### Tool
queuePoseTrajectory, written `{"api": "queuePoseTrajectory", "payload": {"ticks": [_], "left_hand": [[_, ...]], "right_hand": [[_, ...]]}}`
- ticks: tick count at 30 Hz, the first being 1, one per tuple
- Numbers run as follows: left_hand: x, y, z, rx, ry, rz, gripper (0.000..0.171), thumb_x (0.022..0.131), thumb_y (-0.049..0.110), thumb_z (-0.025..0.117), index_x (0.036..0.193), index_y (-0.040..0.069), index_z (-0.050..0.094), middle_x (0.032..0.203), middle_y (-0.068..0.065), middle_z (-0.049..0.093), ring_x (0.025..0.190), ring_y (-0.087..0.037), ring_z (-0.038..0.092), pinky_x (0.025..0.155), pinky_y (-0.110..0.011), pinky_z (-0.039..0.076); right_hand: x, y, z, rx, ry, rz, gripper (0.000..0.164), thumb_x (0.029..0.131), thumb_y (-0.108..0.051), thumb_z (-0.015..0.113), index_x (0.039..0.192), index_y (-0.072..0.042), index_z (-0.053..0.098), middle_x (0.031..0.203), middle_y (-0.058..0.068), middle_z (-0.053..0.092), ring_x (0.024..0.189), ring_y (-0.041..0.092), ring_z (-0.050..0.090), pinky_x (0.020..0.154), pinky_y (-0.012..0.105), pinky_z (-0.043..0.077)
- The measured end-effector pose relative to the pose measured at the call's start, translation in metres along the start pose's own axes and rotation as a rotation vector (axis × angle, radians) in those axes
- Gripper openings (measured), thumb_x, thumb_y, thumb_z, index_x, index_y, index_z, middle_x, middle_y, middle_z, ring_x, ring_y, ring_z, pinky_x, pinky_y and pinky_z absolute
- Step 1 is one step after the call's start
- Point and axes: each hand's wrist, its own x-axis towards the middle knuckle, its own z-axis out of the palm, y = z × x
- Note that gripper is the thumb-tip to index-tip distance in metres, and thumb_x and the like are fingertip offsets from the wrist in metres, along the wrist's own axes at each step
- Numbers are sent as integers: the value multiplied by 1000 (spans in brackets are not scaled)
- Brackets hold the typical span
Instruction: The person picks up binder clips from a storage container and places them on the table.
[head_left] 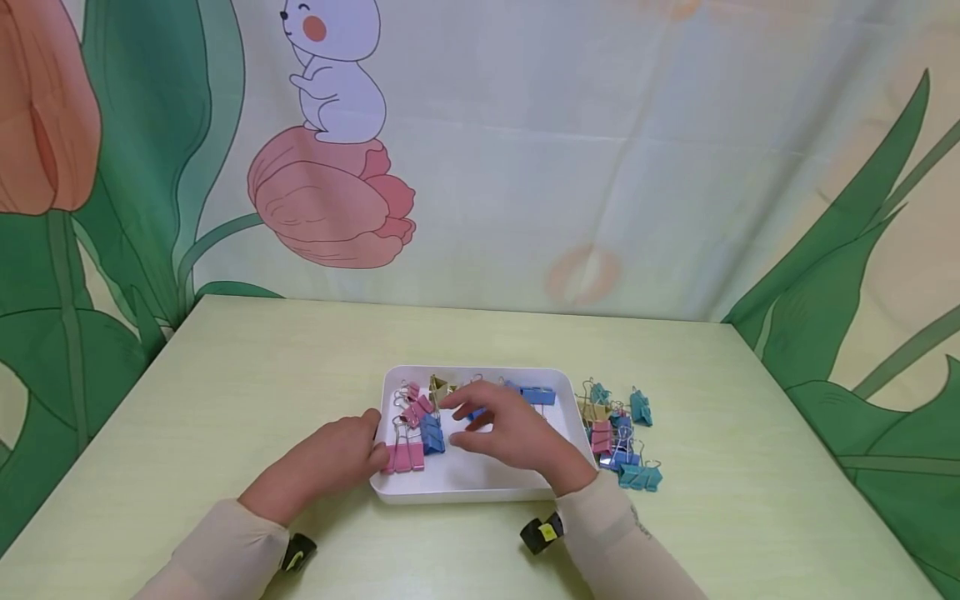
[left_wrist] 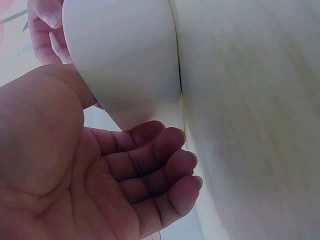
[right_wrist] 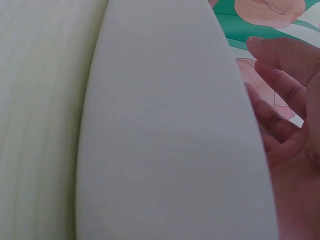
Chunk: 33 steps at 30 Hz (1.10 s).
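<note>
A white tray (head_left: 495, 495) holds several binder clips. Its left end is gripped by my left hand (head_left: 341, 450), the thumb over the rim and the fingers (left_wrist: 150, 160) against the outer wall. Over the middle of the tray hovers my right hand (head_left: 513, 425), thumb and fingers apart with nothing seen between them. Pink binder clips (head_left: 405, 457) lie in the tray's left part, beside a blue binder clip (head_left: 432, 435). A gold binder clip (head_left: 438, 387) is behind them. Another blue binder clip (head_left: 537, 396) lies at the back right; the right hand partly hides the clips between.
Right of the tray is a loose pile of binder clips, with a pink clip (head_left: 602, 437) near the tray wall, a teal clip (head_left: 641, 477) in front and another teal clip (head_left: 641, 407) behind. A printed curtain (head_left: 525, 167) hangs behind the pale wooden table (head_left: 262, 350).
</note>
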Motion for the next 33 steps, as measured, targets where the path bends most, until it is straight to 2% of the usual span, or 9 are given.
{"api": "queuePoseTrajectory", "payload": {"ticks": [5, 12, 18, 23, 33], "left_hand": [[0, -1, 1, 2, 4, 2, 45, 89, 23, 53, 120, -9, 48, 86, -11, 58, 73, -21, 52, 68, -34, 44], [0, 0, 0, -3, -5, 1, 48, 89, 24, 54, 123, -9, 47, 92, -13, 61, 75, -21, 53, 70, -35, 46], [-1, 0, -1, -4, 0, 2, 47, 90, 24, 53, 122, -9, 48, 91, -13, 61, 75, -21, 53, 71, -36, 46], [-1, -1, 0, -4, -9, -12, 51, 90, 25, 54, 126, -10, 46, 98, -14, 62, 78, -21, 54, 74, -36, 47], [-3, -1, 0, -24, 33, 36, 32, 88, 22, 54, 107, -4, 51, 75, -6, 52, 67, -19, 49, 64, -33, 42]], "right_hand": [[3, -2, 5, -13, -14, 0, 42, 86, -18, 72, 127, -15, 61, 123, 6, 61, 108, 25, 61, 86, 24, 52], [9, 0, 11, 3, -18, -59, 40, 86, -15, 71, 125, -10, 62, 123, 10, 61, 106, 29, 63, 85, 24, 53], [14, 2, 15, -13, -28, -53, 41, 86, -14, 71, 126, -12, 61, 124, 7, 60, 107, 25, 63, 87, 26, 53], [18, -1, 17, -15, -44, -42, 42, 87, -14, 70, 127, -11, 60, 125, 7, 61, 109, 24, 62, 87, 26, 52], [25, -4, 24, -34, -54, -55, 39, 87, -9, 69, 125, -12, 62, 117, 9, 62, 109, 25, 61, 86, 23, 52]]}}
